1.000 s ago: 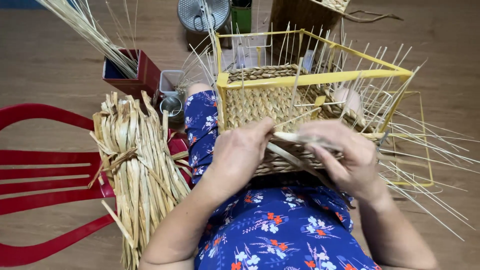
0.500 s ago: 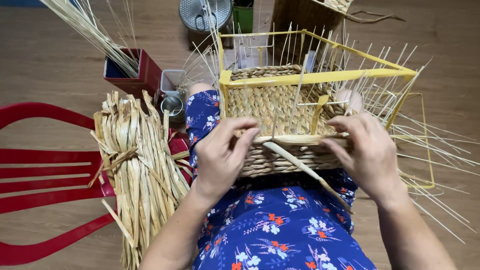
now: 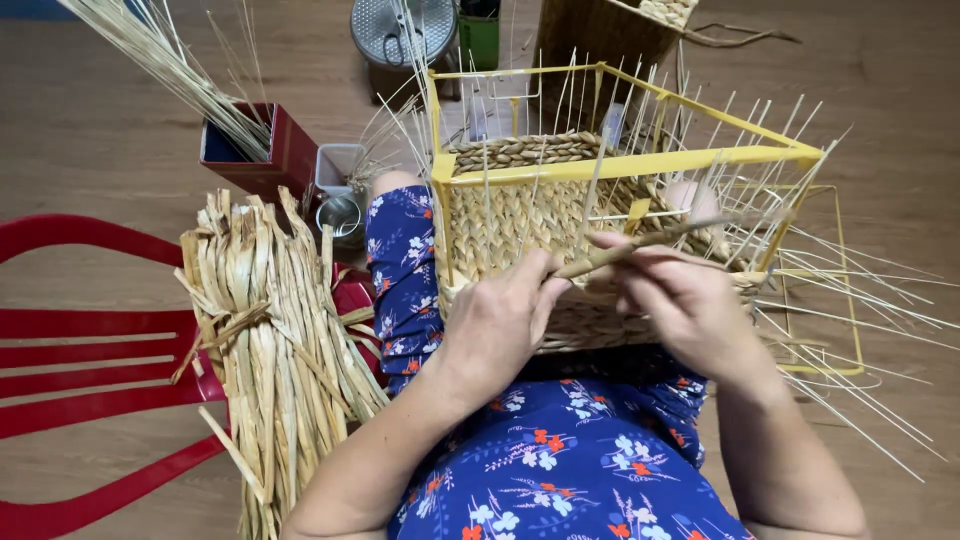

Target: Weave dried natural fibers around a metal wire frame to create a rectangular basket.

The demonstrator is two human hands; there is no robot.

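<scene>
Both hands work at the near wall of a half-woven basket resting on the lap of a seated person in a blue flowered dress. From the left of the picture: a red plastic chair lies on the wooden floor, and over its edge rests a thick bundle of dried straw. Behind the bundle stands a red box holding long pale reeds, with a small clear cup just beside it. The left hand is curled against the woven wall, fingers closed on one end of a twisted straw strand. That strand runs up and to the right across the basket's front. The right hand, fingers bent, grips the same strand further along, just below the rim. The basket sits inside a yellow wire frame, thin upright stakes rising through it and fanning out to the right over the floor. Behind the frame stand a round metal object and a second woven basket
</scene>
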